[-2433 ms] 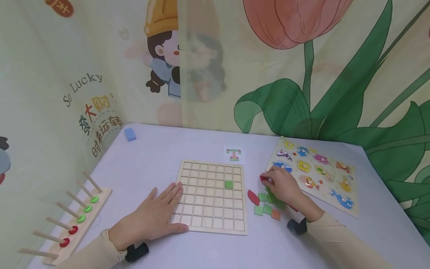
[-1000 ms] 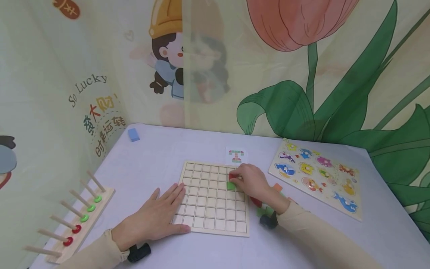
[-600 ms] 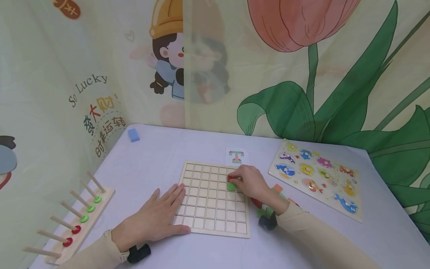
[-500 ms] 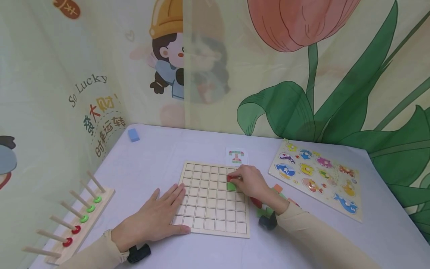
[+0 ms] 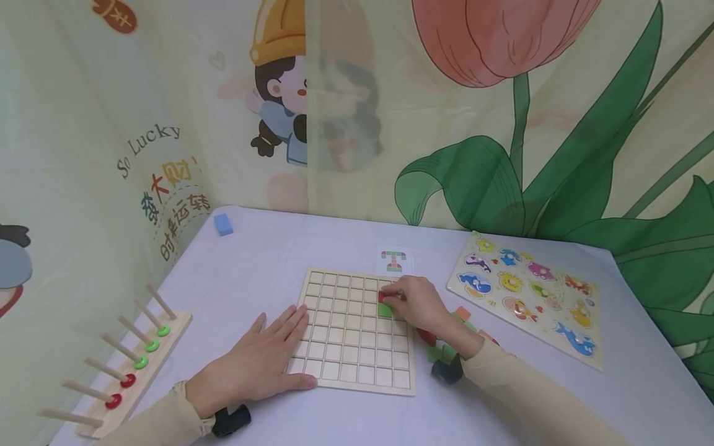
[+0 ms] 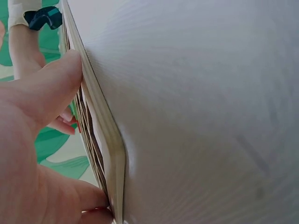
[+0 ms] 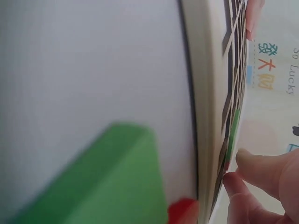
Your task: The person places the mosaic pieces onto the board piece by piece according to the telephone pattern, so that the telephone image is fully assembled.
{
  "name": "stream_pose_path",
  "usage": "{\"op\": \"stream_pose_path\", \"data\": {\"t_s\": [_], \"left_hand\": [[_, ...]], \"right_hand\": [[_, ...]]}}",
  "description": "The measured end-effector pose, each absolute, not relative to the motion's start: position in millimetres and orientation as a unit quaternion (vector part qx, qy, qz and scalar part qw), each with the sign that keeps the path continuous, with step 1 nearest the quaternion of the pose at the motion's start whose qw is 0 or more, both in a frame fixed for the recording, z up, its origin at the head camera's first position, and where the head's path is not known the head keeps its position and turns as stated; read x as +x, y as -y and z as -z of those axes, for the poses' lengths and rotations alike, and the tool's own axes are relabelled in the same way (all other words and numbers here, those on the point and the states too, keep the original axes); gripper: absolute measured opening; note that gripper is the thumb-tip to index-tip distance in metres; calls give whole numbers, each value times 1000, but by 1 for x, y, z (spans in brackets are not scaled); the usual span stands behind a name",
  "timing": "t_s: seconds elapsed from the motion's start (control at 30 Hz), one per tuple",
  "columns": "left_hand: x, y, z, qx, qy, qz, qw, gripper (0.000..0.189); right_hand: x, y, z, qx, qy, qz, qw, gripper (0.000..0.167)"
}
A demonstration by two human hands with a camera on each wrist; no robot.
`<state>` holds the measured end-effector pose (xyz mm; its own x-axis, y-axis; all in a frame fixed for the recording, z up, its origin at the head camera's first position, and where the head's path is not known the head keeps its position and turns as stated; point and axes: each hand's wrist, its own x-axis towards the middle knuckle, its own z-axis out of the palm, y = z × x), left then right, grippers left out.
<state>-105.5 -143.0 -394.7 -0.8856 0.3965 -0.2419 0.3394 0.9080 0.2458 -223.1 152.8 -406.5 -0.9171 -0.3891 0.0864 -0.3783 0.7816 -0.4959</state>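
A wooden grid board [image 5: 350, 355] lies flat on the table. My left hand [image 5: 253, 364] rests with spread fingers on its left edge, the thumb tip touching the lower left corner. At the board's upper right, my right hand [image 5: 419, 305] pinches a small red tile [image 5: 382, 297] between thumb and fingertips. That tile sits at a cell directly above a green square tile [image 5: 385, 310]; the fingers partly cover it. Behind the board lies a small card [image 5: 393, 260] printed with a red, green and orange pattern.
Loose green pieces [image 5: 440, 353], a red curved piece [image 5: 426, 337] and an orange square [image 5: 462, 313] lie under the right forearm. An animal puzzle board [image 5: 524, 297] is at right, a peg rack [image 5: 134, 378] with rings at left, and a blue block [image 5: 223, 225] at the far left corner.
My right hand has come left from the loose pieces to the board with the red tile, which then shifted slightly at the cell. The left hand has stayed in place.
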Motion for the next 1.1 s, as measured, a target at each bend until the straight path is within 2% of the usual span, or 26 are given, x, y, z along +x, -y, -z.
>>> {"op": "stream_pose_path", "data": {"t_s": [0.27,0.5,0.77,0.93,1.1], "left_hand": [[-105,142,395,191,-965,-100,147,112],[-106,142,396,192,-966,-94,146,112],[-105,143,394,189,-967,-93,144,112],[-105,142,394,189,-967,-88,143,112],[-106,141,395,191,-967,-89,146,112]], "right_hand": [[-215,-181,400,-189,-944,272,-4,32],[-203,-217,395,-143,-956,256,11,35],[-193,-252,399,-132,-965,227,-2,35],[-187,-264,400,-124,-970,207,-20,34],[-184,-269,401,-113,-972,204,-16,30]]}}
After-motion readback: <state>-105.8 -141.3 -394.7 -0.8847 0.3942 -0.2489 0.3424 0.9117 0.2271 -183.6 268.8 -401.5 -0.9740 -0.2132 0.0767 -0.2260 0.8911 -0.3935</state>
